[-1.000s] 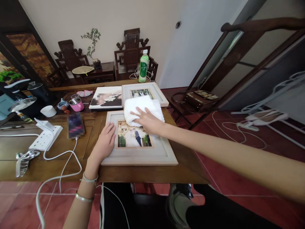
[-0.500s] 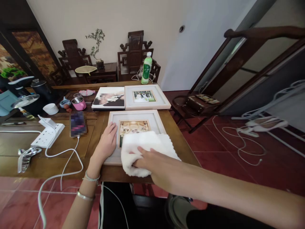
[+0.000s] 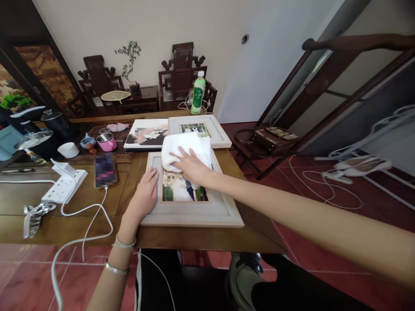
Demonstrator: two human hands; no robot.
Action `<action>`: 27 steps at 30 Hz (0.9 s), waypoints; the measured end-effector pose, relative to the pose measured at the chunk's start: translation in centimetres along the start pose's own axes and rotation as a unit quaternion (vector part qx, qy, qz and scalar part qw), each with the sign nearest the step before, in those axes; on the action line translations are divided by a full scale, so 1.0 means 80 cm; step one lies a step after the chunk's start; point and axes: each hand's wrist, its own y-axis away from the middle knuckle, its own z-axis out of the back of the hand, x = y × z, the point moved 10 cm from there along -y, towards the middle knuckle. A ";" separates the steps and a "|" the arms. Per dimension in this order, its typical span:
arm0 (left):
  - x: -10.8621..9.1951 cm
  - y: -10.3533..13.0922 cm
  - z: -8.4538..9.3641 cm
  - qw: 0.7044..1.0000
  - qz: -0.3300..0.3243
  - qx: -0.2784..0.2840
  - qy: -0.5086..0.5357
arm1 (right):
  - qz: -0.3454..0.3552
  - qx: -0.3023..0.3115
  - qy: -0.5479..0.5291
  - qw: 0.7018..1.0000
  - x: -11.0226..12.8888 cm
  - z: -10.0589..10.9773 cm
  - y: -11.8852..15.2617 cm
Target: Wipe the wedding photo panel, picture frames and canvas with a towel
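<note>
A light wooden picture frame [image 3: 194, 218] lies flat near the table's front edge, its photo partly visible. My left hand [image 3: 146, 193] rests along its left border with the fingers laid flat, holding nothing. My right hand [image 3: 192, 166] presses on a folded white cloth [image 3: 181, 149], fingers spread over it. The cloth covers the upper part of the near frame and overlaps the lower edge of a second frame [image 3: 220, 131] behind. Left of that second frame is a flat photo panel [image 3: 149, 131], partly pixelated.
On the wooden table [image 3: 129, 229] stand a green bottle [image 3: 198, 93], a pink cup [image 3: 106, 141], a white cup [image 3: 68, 150] and a phone [image 3: 105, 169]. A power strip [image 3: 65, 185], white cables and a hair clip [image 3: 36, 216] lie at the left.
My right hand and the cloth have moved away from me, from the lower part of the near frame to its top edge, uncovering the lower photo. My left hand has stayed in place.
</note>
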 end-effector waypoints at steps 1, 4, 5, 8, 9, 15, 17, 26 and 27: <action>0.000 0.000 0.000 1.000 0.001 -0.001 0.004 | 0.006 0.014 0.011 1.000 0.005 -0.002 -0.002; 0.002 -0.001 0.000 1.000 0.002 -0.005 0.018 | 0.016 0.063 0.019 0.998 0.034 -0.007 0.010; 0.002 -0.001 0.000 1.000 0.001 -0.006 0.022 | 0.016 0.083 0.015 0.996 0.046 -0.008 0.018; 0.003 -0.001 -0.001 1.000 0.003 -0.004 0.022 | 0.032 0.149 -0.010 0.988 0.084 -0.005 0.054; 0.004 -0.001 -0.002 1.000 0.008 0.000 0.019 | 0.046 0.170 -0.022 0.984 0.097 -0.001 0.068; 0.006 0.002 -0.004 0.999 0.033 0.006 0.003 | 0.083 0.245 -0.148 0.954 0.117 0.027 0.124; 0.006 0.003 -0.004 1.000 0.031 0.001 0.006 | 0.041 0.226 -0.166 0.959 0.092 0.034 0.113; 0.005 -0.004 0.002 0.999 0.010 -0.017 0.027 | 0.091 -0.055 0.046 0.993 0.062 0.062 -0.026; 0.002 -0.005 0.005 0.999 0.006 -0.022 0.031 | 0.103 -0.043 0.049 0.992 0.067 0.055 -0.034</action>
